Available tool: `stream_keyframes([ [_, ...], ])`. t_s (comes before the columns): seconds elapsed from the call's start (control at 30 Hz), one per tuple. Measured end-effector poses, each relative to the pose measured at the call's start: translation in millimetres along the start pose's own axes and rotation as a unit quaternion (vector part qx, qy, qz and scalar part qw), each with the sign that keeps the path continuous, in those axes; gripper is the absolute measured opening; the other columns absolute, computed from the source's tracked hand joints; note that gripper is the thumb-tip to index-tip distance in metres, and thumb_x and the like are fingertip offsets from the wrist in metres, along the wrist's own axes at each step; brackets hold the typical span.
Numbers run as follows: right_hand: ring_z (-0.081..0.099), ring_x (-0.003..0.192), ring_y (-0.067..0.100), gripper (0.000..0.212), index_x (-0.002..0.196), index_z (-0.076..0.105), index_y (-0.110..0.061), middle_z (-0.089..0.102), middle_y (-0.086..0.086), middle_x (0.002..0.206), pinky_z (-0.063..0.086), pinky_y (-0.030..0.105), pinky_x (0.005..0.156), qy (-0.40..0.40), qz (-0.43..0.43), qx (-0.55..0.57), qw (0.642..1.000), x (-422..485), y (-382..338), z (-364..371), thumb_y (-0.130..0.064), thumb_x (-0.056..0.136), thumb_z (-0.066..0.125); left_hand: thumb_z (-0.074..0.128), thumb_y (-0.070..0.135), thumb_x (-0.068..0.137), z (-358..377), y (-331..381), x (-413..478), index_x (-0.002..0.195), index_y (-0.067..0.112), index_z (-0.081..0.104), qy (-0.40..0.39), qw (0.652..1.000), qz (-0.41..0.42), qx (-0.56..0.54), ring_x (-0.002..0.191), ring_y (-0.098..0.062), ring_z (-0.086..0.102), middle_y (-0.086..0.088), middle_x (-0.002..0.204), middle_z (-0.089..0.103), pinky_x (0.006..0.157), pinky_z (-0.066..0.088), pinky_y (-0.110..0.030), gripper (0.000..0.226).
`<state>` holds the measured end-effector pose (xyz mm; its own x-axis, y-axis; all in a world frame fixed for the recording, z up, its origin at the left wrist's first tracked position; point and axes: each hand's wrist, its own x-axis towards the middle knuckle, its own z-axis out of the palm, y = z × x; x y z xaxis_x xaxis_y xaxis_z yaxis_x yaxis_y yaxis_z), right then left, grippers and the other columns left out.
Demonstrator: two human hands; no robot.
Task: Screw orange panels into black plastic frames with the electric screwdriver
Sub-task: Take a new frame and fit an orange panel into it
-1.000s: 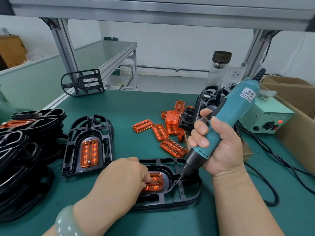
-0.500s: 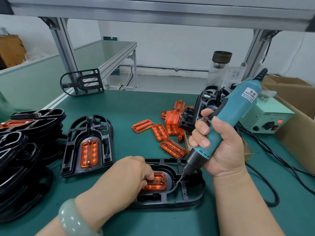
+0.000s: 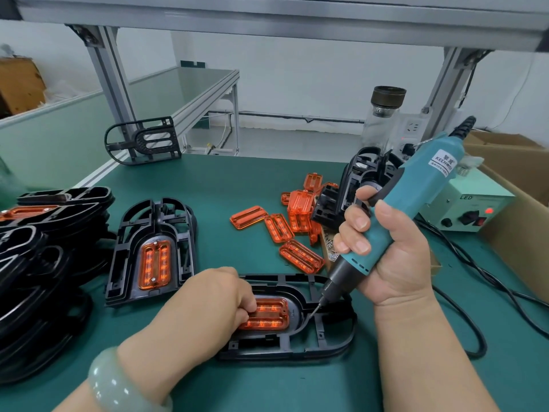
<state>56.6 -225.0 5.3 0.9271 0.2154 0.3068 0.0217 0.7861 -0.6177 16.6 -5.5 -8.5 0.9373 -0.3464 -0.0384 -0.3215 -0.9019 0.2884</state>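
Head camera, the only view: left hand (image 3: 208,304) rests on the near frame (image 3: 326,337) on the desk (image 3: 237,179), its curled fingers gripping the panel (image 3: 270,315) and holding it down in its seat. Right hand (image 3: 392,251) is clamped round the screwdriver (image 3: 416,197), which leans toward the person's right. Its bit tip is down at the frame, just beside the panel's right end. Whether a screw rides on the bit, or the tip touches plastic, is too small to tell. A second frame (image 3: 154,251), panel seated with two screw heads showing, lies to the left beside a stack (image 3: 35,263) of frames. Loose panels (image 3: 300,254) lie behind, near the power box (image 3: 475,209).

Fastening this panel's right end looks like the step in hand. The next move calls for setting the bit square over the screw hole, tool nearer upright. Then it should press straight down while the left hand pins the panel against twisting. The end under the fingers would likely need its screw afterwards.
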Motion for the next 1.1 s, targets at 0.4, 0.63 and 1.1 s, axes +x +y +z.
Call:
stream_keyframes([
  [0.4, 0.047, 0.039, 0.007, 0.039, 0.09, 0.066, -0.016, 0.05, -0.003, 0.061, 0.046, 0.02, 0.049, -0.024, -0.018, 0.013, 0.999, -4, -14, -7, -0.025, 0.058, 0.088, 0.054, 0.036, 0.09, -16, 23, 21, 0.101, 0.035, 0.068, 0.081, 0.994, 0.022, -0.068, 0.084, 0.007, 0.055, 0.022, 0.092, 0.067, 0.076, 0.041, -0.01, 0.018],
  [0.63, 0.046, 0.039, 0.006, 0.041, 0.091, 0.064, -0.015, 0.049, -0.002, 0.061, 0.045, 0.021, 0.048, -0.019, -0.03, 0.016, 0.999, -4, -16, -10, -0.025, 0.059, 0.087, 0.052, 0.017, 0.091, -21, 75, 93, 0.098, 0.023, 0.07, 0.059, 0.982, 0.178, -0.019, 0.09, -0.018, 0.06, 0.001, 0.091, 0.068, 0.07, 0.036, -0.022, 0.02],
  [1.1, 0.045, 0.038, 0.007, 0.041, 0.089, 0.067, -0.013, 0.048, -0.002, 0.06, 0.044, 0.023, 0.046, -0.009, -0.018, 0.015, 1.0, -3, -10, -8, -0.026, 0.057, 0.089, 0.05, 0.011, 0.085, 0, 98, 147, 0.082, 0.013, 0.052, -0.082, 0.991, 0.076, 0.071, 0.075, -0.025, 0.052, 0.002, 0.068, 0.046, 0.074, 0.048, -0.037, 0.005],
])
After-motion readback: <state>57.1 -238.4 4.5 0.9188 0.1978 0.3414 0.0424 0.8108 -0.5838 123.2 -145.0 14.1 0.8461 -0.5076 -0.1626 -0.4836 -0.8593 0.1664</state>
